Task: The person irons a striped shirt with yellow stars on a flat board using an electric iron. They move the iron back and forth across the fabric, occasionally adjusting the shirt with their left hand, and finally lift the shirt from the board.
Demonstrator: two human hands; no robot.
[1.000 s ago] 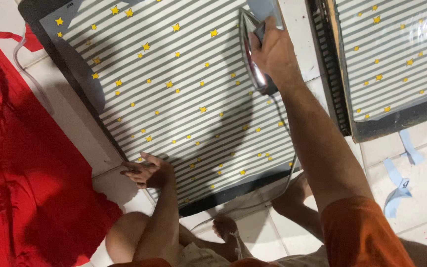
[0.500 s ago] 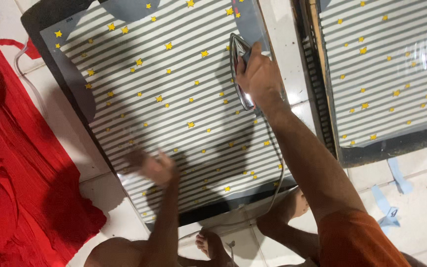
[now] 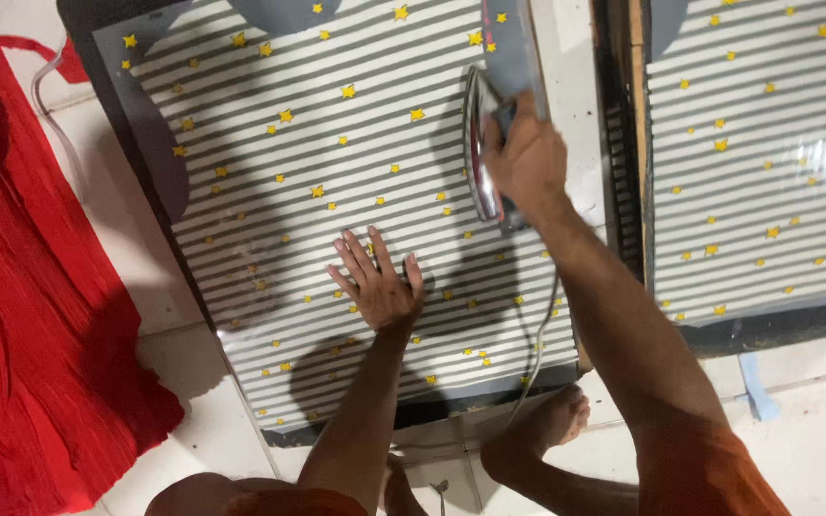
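Left hand (image 3: pixel 378 284): fingers spread, palm flat on the grey-and-white striped cloth with yellow stars (image 3: pixel 270 182).
Right hand (image 3: pixel 528 158): grip wrapped round the silver metal iron (image 3: pixel 482 143), at 2 o'clock.
Red crumpled fabric (image 3: pixel 21 315): floor, 9 o'clock.

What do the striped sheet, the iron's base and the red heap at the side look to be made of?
Striped sheet: probably glossy plastic-coated or laminated cloth; it shows glare patches.
Iron, gripped by the right hand: sole looks like polished metal, shiny and reflective.
Red heap: soft matte fabric, folded and wrinkled.
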